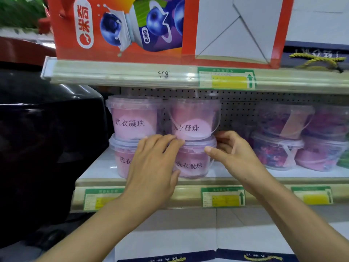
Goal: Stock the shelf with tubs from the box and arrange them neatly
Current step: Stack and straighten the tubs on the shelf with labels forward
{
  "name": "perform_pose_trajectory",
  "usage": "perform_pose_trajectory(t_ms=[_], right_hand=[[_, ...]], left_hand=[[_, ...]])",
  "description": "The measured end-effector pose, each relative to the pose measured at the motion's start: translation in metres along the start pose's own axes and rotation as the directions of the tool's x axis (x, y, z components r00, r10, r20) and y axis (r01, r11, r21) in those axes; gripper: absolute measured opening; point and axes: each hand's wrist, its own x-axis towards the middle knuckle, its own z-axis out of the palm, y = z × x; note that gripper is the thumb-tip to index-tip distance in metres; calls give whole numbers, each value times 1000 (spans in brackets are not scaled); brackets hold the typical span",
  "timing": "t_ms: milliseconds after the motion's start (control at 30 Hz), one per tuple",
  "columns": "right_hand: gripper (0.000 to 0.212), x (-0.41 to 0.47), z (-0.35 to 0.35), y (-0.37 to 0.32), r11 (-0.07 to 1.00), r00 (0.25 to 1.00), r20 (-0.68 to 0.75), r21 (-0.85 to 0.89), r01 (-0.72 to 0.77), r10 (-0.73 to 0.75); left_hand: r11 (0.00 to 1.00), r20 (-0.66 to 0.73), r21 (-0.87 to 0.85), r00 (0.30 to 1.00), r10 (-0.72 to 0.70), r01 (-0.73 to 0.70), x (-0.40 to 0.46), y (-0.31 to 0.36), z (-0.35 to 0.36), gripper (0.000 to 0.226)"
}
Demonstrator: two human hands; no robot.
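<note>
Clear tubs of pink contents stand on the white shelf (236, 173), stacked two high. The left stack has an upper tub (134, 116) on a lower tub (120, 157). Beside it an upper tub (192, 120) sits on a lower tub (192, 161). My left hand (154, 163) lies with straight fingers against the front left of that lower tub, fingertips at its lid. My right hand (232, 152) is at the tub's right side, thumb on the lid rim and fingers curled behind it. The box is not in view.
More tubs (279, 148) with darker mixed contents are stacked at the shelf's right. An upper shelf (132, 74) carries a red carton (120, 27) close overhead. A dark glossy object (47, 138) stands at the left. Price labels (222, 197) line the shelf edge.
</note>
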Motion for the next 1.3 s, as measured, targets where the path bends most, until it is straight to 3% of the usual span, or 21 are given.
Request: perform_pose_trajectory(t_ms=[200, 300, 367, 500, 600, 700, 900, 1033, 1133, 1233, 1300], right_hand=[[50, -1, 1, 0, 1000, 1000, 0, 25, 8, -8], [45, -3, -3, 2, 998, 1000, 3, -57, 27, -27], [55, -7, -11, 2, 977, 996, -34, -200, 75, -83], [64, -21, -40, 2, 774, 965, -32, -604, 188, -260], [53, -25, -72, 12, 673, 929, -20, -695, 252, -369], [40, -24, -112, 26, 644, 902, -93, -731, 225, -421], [39, -8, -188, 47, 663, 887, -191, -732, 156, -420], [46, 2, -212, 62, 637, 934, -107, -757, 145, -340], [48, 6, -214, 72, 569, 922, -11, -789, 230, -388], [48, 12, -211, 79, 513, 879, 54, -794, 326, -474], [46, 16, -209, 80, 493, 856, 67, -793, 358, -513]], left_hand=[[1000, 38, 14, 999, 5, -6, -2, 0, 0, 62], [1000, 59, 26, 998, -7, 5, -4, 3, 0, 69], [999, 41, 33, 998, -38, 37, -4, 8, -3, 68], [999, -43, 18, 999, -27, 28, 4, 31, -10, 63], [999, -61, -17, 997, 40, -42, 13, 54, -3, 59], [991, -12, -112, 998, 67, -68, 26, 82, 12, 58], [944, 156, -307, 985, -71, 117, 64, 147, 59, 62], [871, 319, -375, 927, -200, 317, 89, 174, 87, 64], [788, 386, -396, 864, -324, 472, 103, 178, 100, 64], [789, 387, -338, 840, -380, 513, 112, 170, 103, 68], [801, 416, -346, 845, -337, 489, 114, 166, 103, 69]])
